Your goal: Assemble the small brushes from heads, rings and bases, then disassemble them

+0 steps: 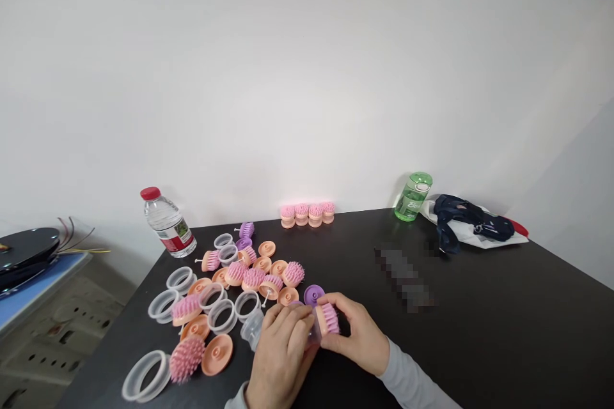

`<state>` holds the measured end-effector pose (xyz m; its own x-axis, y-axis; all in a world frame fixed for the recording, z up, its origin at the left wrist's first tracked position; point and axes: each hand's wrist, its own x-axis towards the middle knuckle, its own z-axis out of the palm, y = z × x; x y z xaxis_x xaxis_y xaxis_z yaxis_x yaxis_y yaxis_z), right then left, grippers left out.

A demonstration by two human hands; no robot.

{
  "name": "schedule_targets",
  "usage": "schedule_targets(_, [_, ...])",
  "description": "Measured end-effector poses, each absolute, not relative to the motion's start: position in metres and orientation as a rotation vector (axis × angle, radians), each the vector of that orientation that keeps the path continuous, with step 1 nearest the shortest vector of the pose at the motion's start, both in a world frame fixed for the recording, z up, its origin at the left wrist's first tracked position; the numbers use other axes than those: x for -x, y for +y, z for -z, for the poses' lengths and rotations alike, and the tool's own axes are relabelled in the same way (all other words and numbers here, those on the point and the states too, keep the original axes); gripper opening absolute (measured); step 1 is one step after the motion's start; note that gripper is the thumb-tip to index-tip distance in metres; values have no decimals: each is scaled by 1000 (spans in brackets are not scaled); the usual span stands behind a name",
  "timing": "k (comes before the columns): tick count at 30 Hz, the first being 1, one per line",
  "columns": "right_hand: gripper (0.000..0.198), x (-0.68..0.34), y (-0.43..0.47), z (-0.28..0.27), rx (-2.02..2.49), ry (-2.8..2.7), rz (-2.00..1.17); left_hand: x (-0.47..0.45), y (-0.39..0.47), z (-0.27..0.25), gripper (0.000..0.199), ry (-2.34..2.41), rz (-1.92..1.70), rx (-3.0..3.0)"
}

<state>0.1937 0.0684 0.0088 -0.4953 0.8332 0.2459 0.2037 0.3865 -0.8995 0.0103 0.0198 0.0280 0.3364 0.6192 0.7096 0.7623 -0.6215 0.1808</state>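
Note:
In front of me my right hand (pixel 361 336) pinches a round scrub brush head (pixel 330 319) with pink bristles and a peach base, thumb and fingers on its sides. My left hand (pixel 284 346) is closed against the base side of it, around a translucent plastic piece (pixel 313 334) that is mostly hidden. Just beyond the hands lies a purple round cap (pixel 314 294). Left of my left hand are a clear plastic ring (pixel 252 330), loose pink brush heads (pixel 187 358) and peach caps (pixel 217 354).
More clear rings (pixel 146 376) spread over the left of the black table (pixel 480 332). A red-capped water bottle (pixel 169 223) stands at back left. Several assembled brushes (pixel 315 215) line the wall. A green container (pixel 413 197) and a dark bundle on white plastic (pixel 472 218) are at back right.

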Motion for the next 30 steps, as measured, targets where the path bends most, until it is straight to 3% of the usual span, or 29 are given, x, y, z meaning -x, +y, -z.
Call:
schedule_targets(4, [60, -194, 68, -9, 861, -1978, -1059, -9, 19, -28, 23, -1269, 1154, 2425])
schedule_targets(8, [48, -197, 69, -14, 888, -2012, -1022, -8, 17, -29, 28, -1316, 1183, 2489])
schedule_targets(12, [52, -200, 69, -26, 687, -2011, -1065, -6, 13, -37, 28, -1596, 1184, 2659])
schedule_targets(16, [42, -204, 65, -35, 491, -1949, -1195, 2, 9, -55, 29, -1833, 1338, 2948])
schedule_targets(19, [40, -212, 69, -34, 483, -1784, -1254, 12, 5, -62, 38, -1843, 1533, 3302])
schedule_targets(22, [41, -222, 82, -27, 709, -1718, -1209, 21, 4, -60, 53, -1709, 1959, 3482])
schedule_targets(26, [42, -224, 93, -10, 1098, -2057, -1109, 26, 6, -52, 52, -1746, 2568, 2968])
schedule_targets(30, [51, -208, 89, 7, 1097, -2211, -963, 24, 13, -47, 44, -1747, 2773, 2681])
